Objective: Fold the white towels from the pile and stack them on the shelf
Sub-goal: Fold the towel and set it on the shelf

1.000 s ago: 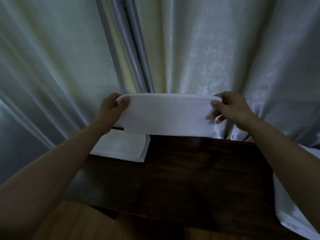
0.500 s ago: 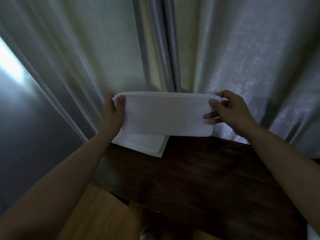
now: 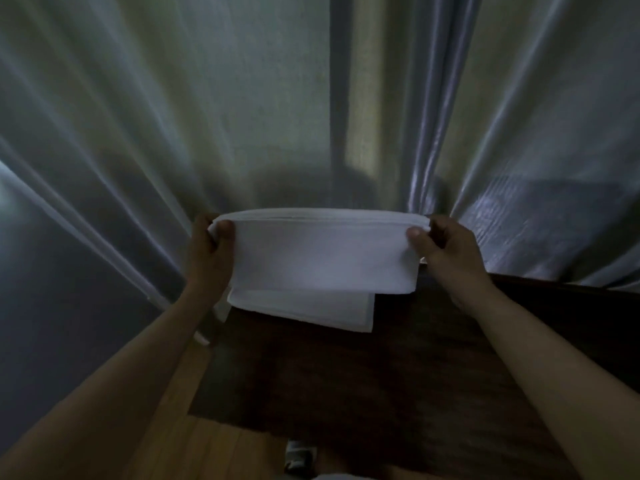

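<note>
Both hands (image 3: pixel 207 258) (image 3: pixel 446 251) pinch folded towel (image 3: pixel 322 254), seemingly above stack (image 3: pixel 311 311).

No readable text, labels, brands, numbers or signs anywhere in view.

Folded white towel (image 3: pixel 325 258) above stacked towels (image 3: pixel 311 311)

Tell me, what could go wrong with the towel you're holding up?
The folded towel hangs in the air, pinched only at its top corners by the left hand and right hand. If one pinch slips, the layers may fall open and the fold is lost. The stack of folded towels sits at the far left corner of the dark shelf. Set down crooked, the new towel could nudge it over that edge.
</note>
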